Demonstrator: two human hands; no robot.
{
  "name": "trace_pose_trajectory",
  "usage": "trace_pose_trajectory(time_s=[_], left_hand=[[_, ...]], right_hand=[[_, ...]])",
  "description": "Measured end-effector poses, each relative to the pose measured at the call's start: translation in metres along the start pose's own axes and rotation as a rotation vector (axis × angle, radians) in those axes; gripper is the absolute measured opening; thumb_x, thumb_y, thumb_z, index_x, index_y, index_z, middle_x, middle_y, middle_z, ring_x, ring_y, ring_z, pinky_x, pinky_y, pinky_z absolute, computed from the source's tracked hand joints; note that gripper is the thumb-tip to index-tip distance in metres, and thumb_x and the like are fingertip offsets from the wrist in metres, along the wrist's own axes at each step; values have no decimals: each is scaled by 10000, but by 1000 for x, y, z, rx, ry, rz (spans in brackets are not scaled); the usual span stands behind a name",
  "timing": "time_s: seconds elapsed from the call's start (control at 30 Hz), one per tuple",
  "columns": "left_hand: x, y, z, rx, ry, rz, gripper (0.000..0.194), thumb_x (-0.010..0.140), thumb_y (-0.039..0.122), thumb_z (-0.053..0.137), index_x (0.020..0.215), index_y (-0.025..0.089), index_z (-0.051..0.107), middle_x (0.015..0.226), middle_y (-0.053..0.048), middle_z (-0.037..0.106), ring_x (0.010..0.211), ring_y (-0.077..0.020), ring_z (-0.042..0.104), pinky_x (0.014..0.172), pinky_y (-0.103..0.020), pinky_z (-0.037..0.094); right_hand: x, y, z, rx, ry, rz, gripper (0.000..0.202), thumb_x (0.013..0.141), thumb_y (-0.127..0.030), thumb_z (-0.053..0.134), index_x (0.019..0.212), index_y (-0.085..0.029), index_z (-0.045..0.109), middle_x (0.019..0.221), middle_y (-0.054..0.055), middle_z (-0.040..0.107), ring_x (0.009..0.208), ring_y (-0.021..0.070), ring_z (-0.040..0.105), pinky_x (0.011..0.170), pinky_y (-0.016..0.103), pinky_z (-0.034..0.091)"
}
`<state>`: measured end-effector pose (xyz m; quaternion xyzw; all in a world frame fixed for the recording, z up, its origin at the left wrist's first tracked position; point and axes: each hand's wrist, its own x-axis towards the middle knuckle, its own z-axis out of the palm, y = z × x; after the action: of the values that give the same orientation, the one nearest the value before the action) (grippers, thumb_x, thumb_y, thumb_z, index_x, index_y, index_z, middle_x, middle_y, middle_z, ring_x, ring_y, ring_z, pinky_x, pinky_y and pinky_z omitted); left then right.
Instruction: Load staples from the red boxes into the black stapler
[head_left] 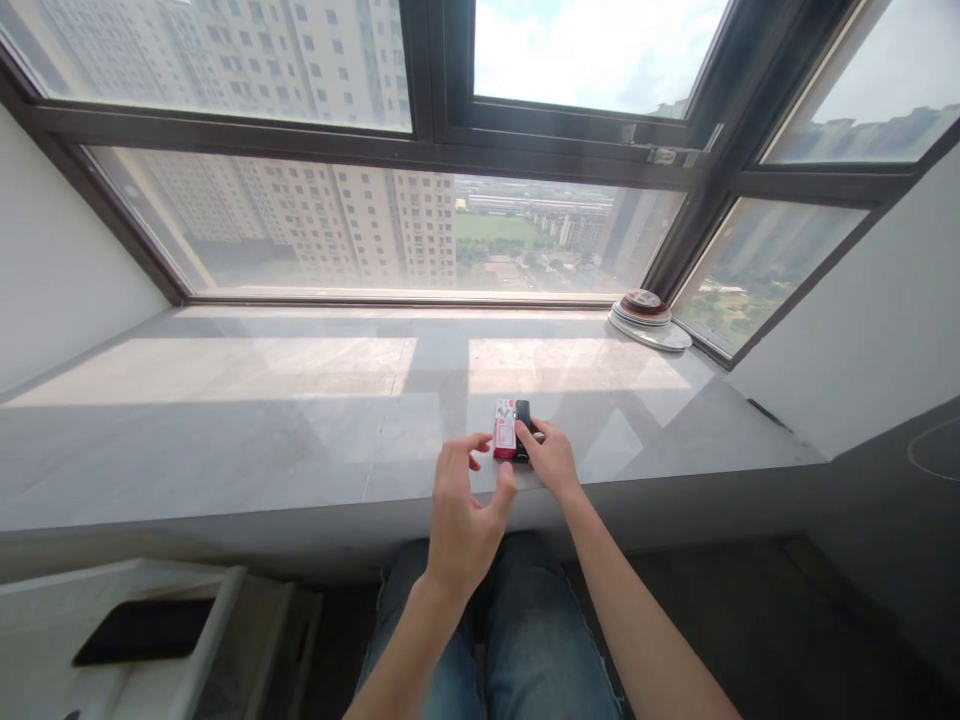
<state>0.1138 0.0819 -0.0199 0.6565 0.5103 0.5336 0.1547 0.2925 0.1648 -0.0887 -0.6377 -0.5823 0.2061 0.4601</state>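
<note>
My only view comes from a camera on the person's head, looking forward and steeply down over the jeans point(544, 640) and forearms, with the worktop point(277, 440) a short way off across the middle and the tall window point(322, 225) filling the upper part beyond.

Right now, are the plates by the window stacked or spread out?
Stacked: the plates lie one upon another on the sill, smaller ones on top.

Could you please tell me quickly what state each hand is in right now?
Left hand: open, thumb and fingers apart, nearest the red-and-white box.
Right hand: thumb and fingers at the black item; whether they grip it cannot be told.
</note>
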Motion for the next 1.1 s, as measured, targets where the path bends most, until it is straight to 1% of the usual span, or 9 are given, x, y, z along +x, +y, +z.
trace_pose_trajectory(time_s=[0.13, 0.23, 0.4, 0.57, 0.67, 0.83, 0.97, 1.03, 1.1], left_hand=[[14, -38, 31, 200, -19, -138, 506, 876, 381, 681, 1305, 167, 519, 1252, -144, 537, 1199, -291, 525, 1052, -473, 450], [23, -54, 49, 328, -34, -183, 581, 827, 344, 695, 1335, 156, 487, 1279, -157, 507, 1221, -316, 504, 1052, -479, 429], [31, -57, 50, 421, -62, -129, 506, 822, 294, 665, 1298, 195, 523, 1254, -132, 533, 1154, -298, 532, 975, -426, 452], [36, -79, 32, 431, -83, -113, 327, 889, 406, 629, 1158, 222, 606, 1109, -91, 606, 1054, -273, 569, 938, -397, 460], [50, -102, 14, 450, -40, -128, 357, 892, 434, 627, 1174, 216, 621, 1141, -96, 609, 1087, -272, 562, 979, -391, 446], [75, -131, -14, 496, -50, -182, 398, 908, 491, 587, 1172, 202, 656, 1116, -102, 615, 1060, -276, 567, 953, -390, 453], [61, -138, -42, 599, 27, -210, 378, 904, 505, 590, 1147, 223, 654, 1123, -89, 613, 1079, -286, 547, 936, -407, 445], [46, -134, -54, 699, 31, -259, 354, 878, 482, 627, 1110, 216, 659, 1114, -95, 607, 1074, -309, 532, 907, -434, 441], [34, -124, -59, 780, 50, -270, 383, 872, 458, 642, 1166, 212, 650, 1170, -112, 586, 1104, -336, 505, 900, -464, 430]], right_hand=[[-4, -11, 15, 43, -27, -46, 508, 941, -626, 559, 1148, -205, 756, 964, 74, 702, 778, 217, 651, 748, 305, 515], [-2, -7, 7, 64, -31, -36, 523, 937, -624, 565, 1150, -185, 754, 929, 74, 697, 744, 211, 641, 740, 308, 509], [0, 9, -17, 67, 0, -38, 526, 935, -634, 559, 1106, -180, 762, 916, 72, 691, 690, 195, 604, 690, 305, 489], [-2, 9, -16, 77, 10, -39, 529, 939, -635, 556, 1110, -176, 756, 927, 80, 689, 693, 199, 598, 688, 304, 483], [-2, 8, -14, 84, 8, -42, 516, 941, -630, 564, 1103, -179, 756, 910, 72, 684, 689, 197, 597, 689, 302, 480], [-1, 7, -16, 92, 1, -53, 504, 945, -622, 559, 1085, -182, 759, 898, 69, 683, 686, 197, 594, 686, 301, 478], [-1, 7, -17, 98, 4, -38, 513, 938, -627, 563, 1092, -177, 758, 893, 72, 684, 685, 199, 594, 686, 303, 481], [-1, 7, -16, 100, 7, -28, 524, 930, -628, 570, 1107, -171, 755, 904, 77, 688, 687, 200, 596, 686, 305, 483], [0, 6, -16, 98, 14, -19, 532, 923, -626, 573, 1113, -164, 753, 898, 79, 690, 689, 201, 598, 685, 306, 484]])
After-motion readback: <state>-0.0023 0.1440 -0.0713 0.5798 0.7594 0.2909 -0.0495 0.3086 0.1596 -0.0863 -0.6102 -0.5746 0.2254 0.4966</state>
